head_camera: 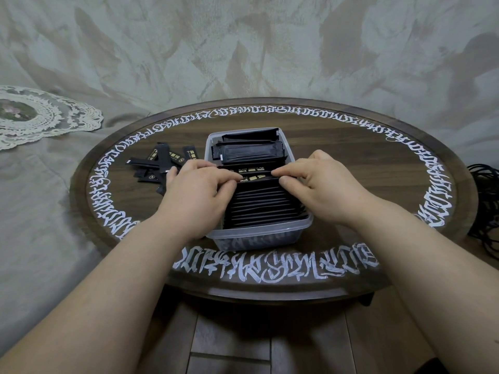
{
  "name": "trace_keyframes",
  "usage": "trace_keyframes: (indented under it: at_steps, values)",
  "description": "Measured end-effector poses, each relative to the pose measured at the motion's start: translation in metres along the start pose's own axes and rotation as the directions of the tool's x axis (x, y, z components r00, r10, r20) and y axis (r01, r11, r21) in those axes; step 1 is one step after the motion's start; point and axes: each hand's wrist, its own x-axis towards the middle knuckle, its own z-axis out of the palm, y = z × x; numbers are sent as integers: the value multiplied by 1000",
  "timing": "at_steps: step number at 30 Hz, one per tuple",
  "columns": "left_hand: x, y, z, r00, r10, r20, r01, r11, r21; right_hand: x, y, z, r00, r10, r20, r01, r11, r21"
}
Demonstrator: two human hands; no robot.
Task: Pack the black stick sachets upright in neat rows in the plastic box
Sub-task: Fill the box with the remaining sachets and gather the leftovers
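A: Black sachets everywhere. Start at the left, quick.

B: Loose sachets (156, 164) lay in a small pile on the wooden table (351, 168), just beside the box's left wall. Not packed yet. Count unclear, they overlapped.

A: Left hand?

B: Left hand (197, 190) sat over the left edge of the box, fingers curled, pinching the left end of the sachet in hand (253, 174). Narrow grip.

A: Box itself?

B: Clear plastic box (259, 236) stood mid-table. Near half held a packed row (262, 205) of sachets on edge, tight and fairly even. Far half looked messier: a bundle (251, 152) lying flatter and tilted, not in a neat row.

A: Right hand?

B: Right hand (321, 184) mirrored the left, fingertips pinching the right end of the same sachet, at the far end of the neat row.

A: Progress call?

B: I judged it past halfway. Left to do: seat this one, tidy the far bundle, bring in the loose pile.
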Motion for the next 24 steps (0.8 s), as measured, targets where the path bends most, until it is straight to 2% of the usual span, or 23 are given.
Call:
trace_keyframes:
  at_steps: [5,9,14,19,24]
  values:
    - [-1,-1,3,999,33,-22,-33,999,-36,0,0,1,1000,-6,-27,5,999,-43]
    - [-1,-2,5,999,35,-39,-39,993,-112,0,0,1,999,10,-30,-10,1000,-5]
    - [1,-1,5,999,31,-37,-33,997,-76,3,0,4,999,7,-35,-8,999,-45]
    - [-1,-3,5,998,48,-42,-52,993,-102,2,1,4,999,14,-29,-15,1000,-13]
    - [1,-1,6,999,43,-26,-45,996,-82,3,1,3,1000,-8,-30,6,997,-74]
